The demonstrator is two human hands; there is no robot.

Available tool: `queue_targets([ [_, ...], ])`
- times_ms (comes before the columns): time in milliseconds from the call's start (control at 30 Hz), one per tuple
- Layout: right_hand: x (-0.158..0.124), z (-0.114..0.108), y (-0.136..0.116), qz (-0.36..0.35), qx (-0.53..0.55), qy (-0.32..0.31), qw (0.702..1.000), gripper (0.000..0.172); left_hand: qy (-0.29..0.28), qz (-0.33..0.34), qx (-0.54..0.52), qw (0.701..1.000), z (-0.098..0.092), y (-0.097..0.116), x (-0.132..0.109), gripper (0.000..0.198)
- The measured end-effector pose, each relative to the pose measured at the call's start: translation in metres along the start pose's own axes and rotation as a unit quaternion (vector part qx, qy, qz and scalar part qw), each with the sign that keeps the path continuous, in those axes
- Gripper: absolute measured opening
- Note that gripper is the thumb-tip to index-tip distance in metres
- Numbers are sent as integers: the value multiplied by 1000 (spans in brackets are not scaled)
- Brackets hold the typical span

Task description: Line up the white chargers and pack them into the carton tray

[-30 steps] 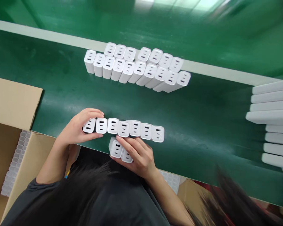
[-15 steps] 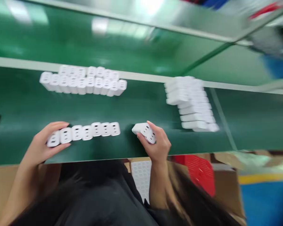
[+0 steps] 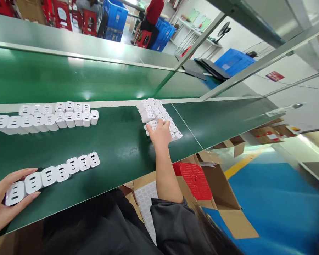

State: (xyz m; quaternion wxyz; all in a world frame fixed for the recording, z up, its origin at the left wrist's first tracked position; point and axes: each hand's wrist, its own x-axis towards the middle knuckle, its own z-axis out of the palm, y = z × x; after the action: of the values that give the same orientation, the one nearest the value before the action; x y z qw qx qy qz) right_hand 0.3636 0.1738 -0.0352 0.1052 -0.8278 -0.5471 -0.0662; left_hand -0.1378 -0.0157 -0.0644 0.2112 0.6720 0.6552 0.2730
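Observation:
My left hand [image 3: 7,202] is closed around the near left end of a row of white USB chargers [image 3: 61,172], its thumb and fingers along opposite sides. The chargers stand on the green tabletop with their slotted port faces up. Over at the right, my right hand [image 3: 160,135] grips chargers at the near side of a block of white chargers [image 3: 149,106]. Its fingers and palm hide part of that block, so how many it holds cannot be seen. A double row of upright chargers [image 3: 51,122] stands at the back left, apart from both hands.
A pale rail [image 3: 117,103] runs behind the green table [image 3: 119,156]. Below the front edge are an open cardboard box [image 3: 224,191], a red perforated stool top [image 3: 195,180] and a white honeycomb-patterned sheet [image 3: 146,202]. Blue crates [image 3: 115,16] and seated people are beyond.
My right hand has gone from the table's middle, where it held chargers, to the block at the right. My left hand stays at the row's end. The view has turned rightward.

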Motion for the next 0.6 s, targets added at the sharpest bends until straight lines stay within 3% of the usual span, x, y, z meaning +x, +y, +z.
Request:
queue_targets([
  [67,3,0,3,-13,15,7,1000,58,-2,-32,30,999,-2,13,0,49],
  [200,-9,-4,8,-47,80,91,992,70,-7,31,0,1000,-5,32,4,47],
  [267,-25,-11,1,-105,133,132,977,69,-7,44,-12,999,-5,35,6,46],
  [300,-35,-17,-7,-155,168,123,966,64,-8,46,-16,999,-5,35,6,46],
  [367,-60,-30,-27,-290,243,36,925,53,-6,54,-23,998,-5,35,5,47],
  [467,-95,-46,-66,-484,310,-144,805,55,7,81,-18,997,-6,37,4,49],
  [533,-111,-50,-89,-552,316,-204,745,64,19,109,18,994,-7,43,3,51],
  [600,-120,-46,-106,-583,307,-232,716,71,28,135,69,988,-9,51,4,54],
])
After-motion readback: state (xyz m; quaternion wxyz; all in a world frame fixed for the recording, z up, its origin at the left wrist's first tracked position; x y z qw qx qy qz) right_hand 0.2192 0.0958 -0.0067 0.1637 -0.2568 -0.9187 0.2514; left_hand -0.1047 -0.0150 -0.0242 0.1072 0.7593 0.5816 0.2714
